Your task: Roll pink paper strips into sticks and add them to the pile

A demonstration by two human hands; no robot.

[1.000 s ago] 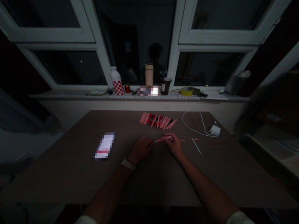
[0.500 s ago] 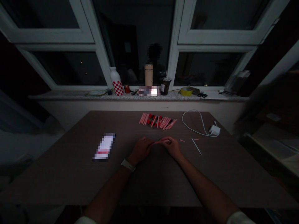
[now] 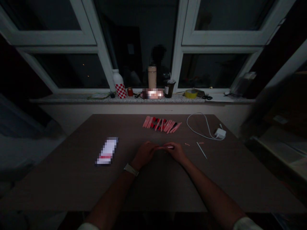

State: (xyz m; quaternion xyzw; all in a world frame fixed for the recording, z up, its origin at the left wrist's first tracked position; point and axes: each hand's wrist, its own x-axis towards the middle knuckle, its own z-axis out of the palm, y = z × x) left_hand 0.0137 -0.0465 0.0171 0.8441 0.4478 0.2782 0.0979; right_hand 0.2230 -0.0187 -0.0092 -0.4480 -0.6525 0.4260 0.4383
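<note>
A slim pink pen (image 3: pixel 163 147) lies level between my two hands, just above or on the table; the dim light hides which. Closed fingers of my left hand (image 3: pixel 144 154) pinch its left end. My right hand (image 3: pixel 177 152) is closed on the other end, where a pale glint shows along the barrel. Beyond both hands a row of pens (image 3: pixel 162 124), mostly pink with some red and black, lies side by side. To the right of my right hand are a small pink piece (image 3: pixel 187 144) and a white stylus (image 3: pixel 201 150).
A phone (image 3: pixel 107 151) with a lit screen lies left on the table (image 3: pixel 72 179). A white charger (image 3: pixel 220 133) with a looped cable sits at the right. On the windowsill stand a checkered bottle (image 3: pixel 120 84), a beige flask (image 3: pixel 152 77), a dark cup (image 3: pixel 169 88) and yellow tape (image 3: pixel 191 93).
My right hand's fingers have shifted slightly on the pen, lowering a little and drawing closer together. My left hand stays nearly still.
</note>
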